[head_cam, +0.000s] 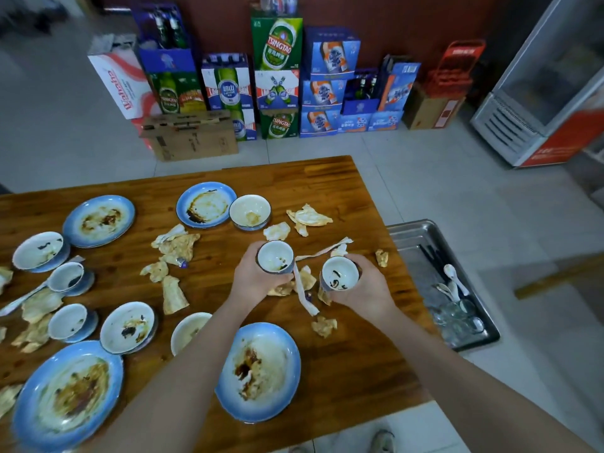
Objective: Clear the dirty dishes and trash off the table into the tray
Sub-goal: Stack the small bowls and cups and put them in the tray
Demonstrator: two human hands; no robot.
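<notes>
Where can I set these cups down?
Free: the steel tray's far end; the brown wooden table's far corner beyond the crumpled napkins; its near edge right of the blue-rimmed oval plate. Crowded: table's left half; tray's near end, with clear glasses and white spoons.

Left of the silver-grey tray [408,243], the brown wood-grain table [343,364] is bearing blue-rimmed white plates [261,371] streaked brown-black, and tan-blotched napkins [178,245] — while two cups [274,256] are showing white insides with dark smears.
</notes>
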